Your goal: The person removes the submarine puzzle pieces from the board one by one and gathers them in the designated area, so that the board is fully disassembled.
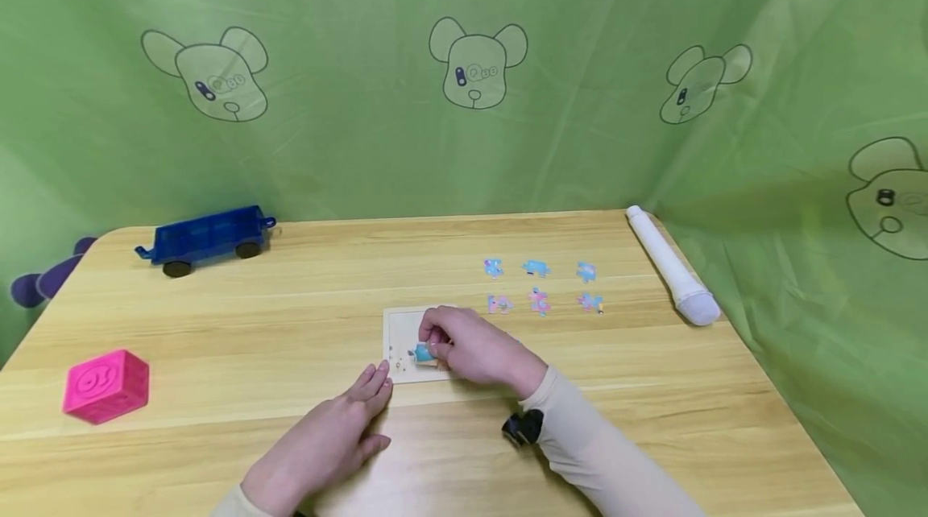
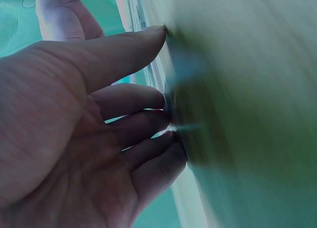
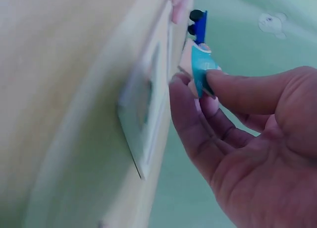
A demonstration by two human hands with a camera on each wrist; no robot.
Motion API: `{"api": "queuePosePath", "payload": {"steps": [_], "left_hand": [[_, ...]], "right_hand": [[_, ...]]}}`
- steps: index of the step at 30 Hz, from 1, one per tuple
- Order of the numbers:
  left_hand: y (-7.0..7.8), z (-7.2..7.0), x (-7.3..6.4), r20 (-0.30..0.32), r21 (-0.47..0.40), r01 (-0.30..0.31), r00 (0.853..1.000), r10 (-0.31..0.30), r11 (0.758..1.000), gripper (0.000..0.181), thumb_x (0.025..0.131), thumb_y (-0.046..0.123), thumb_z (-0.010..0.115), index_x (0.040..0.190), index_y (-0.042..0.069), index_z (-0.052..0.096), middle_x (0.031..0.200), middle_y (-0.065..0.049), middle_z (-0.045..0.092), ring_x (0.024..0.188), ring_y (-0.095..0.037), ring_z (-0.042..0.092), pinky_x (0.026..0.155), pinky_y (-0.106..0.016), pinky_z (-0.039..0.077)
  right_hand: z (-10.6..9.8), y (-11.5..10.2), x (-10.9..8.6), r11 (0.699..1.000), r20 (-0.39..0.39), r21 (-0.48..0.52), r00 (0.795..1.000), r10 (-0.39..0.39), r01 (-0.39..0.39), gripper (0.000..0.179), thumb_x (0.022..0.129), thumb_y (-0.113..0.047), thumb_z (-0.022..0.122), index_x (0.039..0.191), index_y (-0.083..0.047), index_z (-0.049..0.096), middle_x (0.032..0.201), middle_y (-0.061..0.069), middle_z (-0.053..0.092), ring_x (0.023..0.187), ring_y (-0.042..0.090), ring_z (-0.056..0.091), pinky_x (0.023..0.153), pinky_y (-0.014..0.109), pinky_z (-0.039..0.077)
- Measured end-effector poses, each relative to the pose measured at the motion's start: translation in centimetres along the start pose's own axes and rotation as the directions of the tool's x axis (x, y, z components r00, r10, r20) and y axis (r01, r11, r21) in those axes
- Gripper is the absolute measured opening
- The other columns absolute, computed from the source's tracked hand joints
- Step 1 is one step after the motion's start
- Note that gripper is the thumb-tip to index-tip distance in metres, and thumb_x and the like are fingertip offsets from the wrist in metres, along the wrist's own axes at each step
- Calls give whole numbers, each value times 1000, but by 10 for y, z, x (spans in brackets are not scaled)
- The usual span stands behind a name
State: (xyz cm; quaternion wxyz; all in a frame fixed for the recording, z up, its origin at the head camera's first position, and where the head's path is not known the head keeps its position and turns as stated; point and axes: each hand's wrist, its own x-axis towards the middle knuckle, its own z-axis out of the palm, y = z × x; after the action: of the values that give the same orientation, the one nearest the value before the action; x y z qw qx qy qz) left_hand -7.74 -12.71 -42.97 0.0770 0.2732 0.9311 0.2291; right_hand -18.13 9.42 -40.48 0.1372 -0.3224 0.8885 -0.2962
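Observation:
A pale puzzle board [image 1: 401, 332] with a thin raised border lies on the table in front of the person. Just above it, the right hand [image 1: 474, 346] pinches a teal-and-pale puzzle piece [image 3: 200, 68] between thumb and fingertips; the piece is tilted in the right wrist view. This hand covers the board's right side. At the board's lower left corner, the left hand [image 1: 329, 438] rests with extended fingers, its fingertips touching the edge. Its thumb [image 2: 133, 52] stands apart from the other fingers and meets the tabletop in the left wrist view.
Several loose puzzle pieces [image 1: 539, 301] lie in two rows right of the board. A white microphone [image 1: 670, 266] lies along the right edge. A blue toy wagon [image 1: 210, 237] stands at the back left, a pink block [image 1: 107, 386] nearer. Green cloth [image 1: 362, 155] hangs behind the table.

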Motion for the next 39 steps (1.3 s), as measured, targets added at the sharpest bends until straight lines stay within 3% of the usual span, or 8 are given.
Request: {"api": "queuePosePath", "payload": {"steps": [10,24,31,39], "left_hand": [[1,0,0,-5,3,1,1000,-1,1000,61,89,19,74,136,-13,50,150,-25,36,137,-39,35,107,-49,37],[2,-1,-1,-9,-4,1,1000,-1,1000,61,89,19,74,136,-13,49,150,-25,35,137,-39,35,107,-49,37],[2,0,0,-3,-12,3,1000,-4,1000,62,89,19,74,136,-12,49,151,-24,35,138,-39,34,107,-49,37],[2,0,0,5,-18,9,1000,-8,1000,62,89,19,73,137,-12,49,152,-24,33,138,-38,33,107,-50,36]], "right_hand": [[-30,22,-23,997,-69,77,998,13,-8,15,93,3,59,94,-11,65,84,-3,61,78,12,56,72,28,51],[-78,72,-69,988,-53,111,992,116,-110,16,94,7,57,94,-6,66,83,4,60,76,19,58,65,32,55],[-85,94,-81,983,-25,84,985,168,-166,19,91,11,55,93,-4,66,81,5,59,73,19,56,61,29,53],[-80,107,-80,984,-20,24,984,175,-174,23,89,13,52,90,-6,66,76,4,58,67,16,54,57,27,50]]}}
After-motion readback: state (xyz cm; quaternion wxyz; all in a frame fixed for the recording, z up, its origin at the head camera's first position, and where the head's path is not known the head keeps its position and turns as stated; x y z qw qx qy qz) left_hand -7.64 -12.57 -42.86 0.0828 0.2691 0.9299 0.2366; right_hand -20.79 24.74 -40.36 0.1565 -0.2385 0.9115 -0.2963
